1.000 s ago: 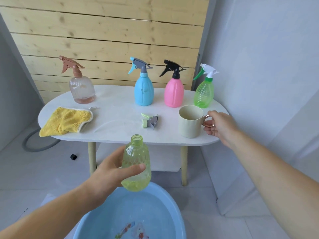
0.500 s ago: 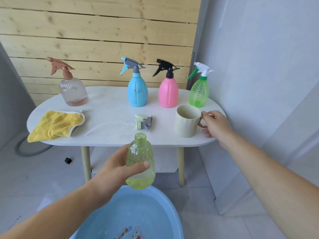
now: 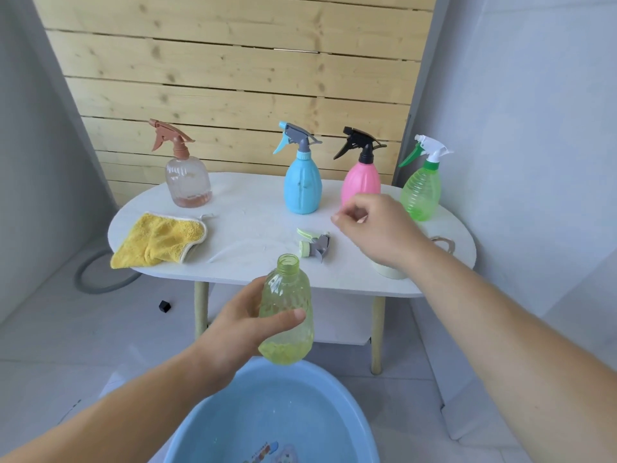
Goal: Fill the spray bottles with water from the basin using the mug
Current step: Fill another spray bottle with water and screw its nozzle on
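Observation:
My left hand (image 3: 233, 325) grips an uncapped yellow-green bottle (image 3: 287, 295) upright above the blue basin (image 3: 334, 396) of water; a little liquid sits in the bottle's bottom. Its loose trigger spray head (image 3: 314, 243) lies on the white table (image 3: 253, 208). My right hand (image 3: 377, 228) hovers over the table just right of that spray head, fingers loosely curled and holding nothing. The cream mug (image 3: 389, 271) stands under my right wrist, mostly hidden; only its base and copper handle show.
Along the back of the table stand a clear-brown spray bottle (image 3: 187, 182), a blue one (image 3: 302, 188), a pink one (image 3: 360, 182) and a green one (image 3: 421, 192). A yellow cloth (image 3: 157, 240) lies at the left end. A grey hose (image 3: 86, 279) lies on the floor.
My right hand has let go of the mug handle and moved left and up, over the mug toward the spray head. My left hand still holds the bottle over the basin.

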Tool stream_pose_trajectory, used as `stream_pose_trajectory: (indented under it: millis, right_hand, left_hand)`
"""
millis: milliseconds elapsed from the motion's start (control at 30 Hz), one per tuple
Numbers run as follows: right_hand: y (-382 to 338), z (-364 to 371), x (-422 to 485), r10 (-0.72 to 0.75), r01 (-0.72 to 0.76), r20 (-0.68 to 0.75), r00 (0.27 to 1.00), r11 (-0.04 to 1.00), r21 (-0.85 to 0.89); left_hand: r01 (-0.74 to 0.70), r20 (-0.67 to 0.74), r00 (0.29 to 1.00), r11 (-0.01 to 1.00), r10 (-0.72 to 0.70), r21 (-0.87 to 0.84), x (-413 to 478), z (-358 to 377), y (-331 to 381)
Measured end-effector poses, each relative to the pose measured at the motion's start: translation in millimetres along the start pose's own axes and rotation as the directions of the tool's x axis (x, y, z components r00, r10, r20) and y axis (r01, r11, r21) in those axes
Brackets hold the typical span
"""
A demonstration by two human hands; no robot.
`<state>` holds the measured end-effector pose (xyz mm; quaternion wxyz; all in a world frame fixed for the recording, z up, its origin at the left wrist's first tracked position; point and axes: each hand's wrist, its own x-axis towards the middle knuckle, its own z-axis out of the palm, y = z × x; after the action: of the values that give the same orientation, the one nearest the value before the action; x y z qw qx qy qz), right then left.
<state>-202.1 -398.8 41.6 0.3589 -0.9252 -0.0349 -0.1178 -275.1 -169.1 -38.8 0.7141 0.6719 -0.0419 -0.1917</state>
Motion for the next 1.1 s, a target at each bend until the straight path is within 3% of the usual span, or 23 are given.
stream_pose_trajectory:
  millis: [100, 267, 433, 667, 867, 967, 1100]
  right_hand:
    - [1, 42, 13, 0.066, -0.062, 0.194, 0.979, 0.998, -0.03]
    - [16, 90, 31, 0.256, -0.224, 0.187, 0.948, 0.958, -0.179]
    - [21, 104, 38, 0.317, -0.263, 0.203, 0.927, 0.931, -0.255]
    - [28, 107, 46, 0.262, -0.247, 0.111, 0.959, 0.96, -0.131]
    - [-11, 59, 60, 0.044, -0.03, -0.14, 0.989, 0.994, 0.105]
    - [-30, 27, 61, -0.089, 0.114, -0.262, 0.961, 0.99, 0.081]
    - [-37, -4, 60, -0.138, 0.154, -0.312, 0.94, 0.988, 0.026]
  left_hand:
    - [0.0, -0.026, 1.0, 1.0, 0.0, -0.01, -5, -11, 0]
    - [0.013, -0.058, 0.998, 1.0, -0.013, 0.005, -9, -29, -2]
    - [0.009, -0.078, 0.997, 1.0, -0.009, -0.001, -7, -41, 0]
    - [0.016, -0.116, 0.993, 1.0, -0.014, 0.014, -1, -50, 7]
    - [-0.015, -0.141, 0.99, 1.0, 0.017, 0.009, 5, -52, 23]
    - [-0.042, -0.172, 0.984, 0.999, 0.042, 0.003, 11, -51, 40]
    - [-0.095, -0.222, 0.97, 0.995, 0.101, 0.034, 21, -50, 61]
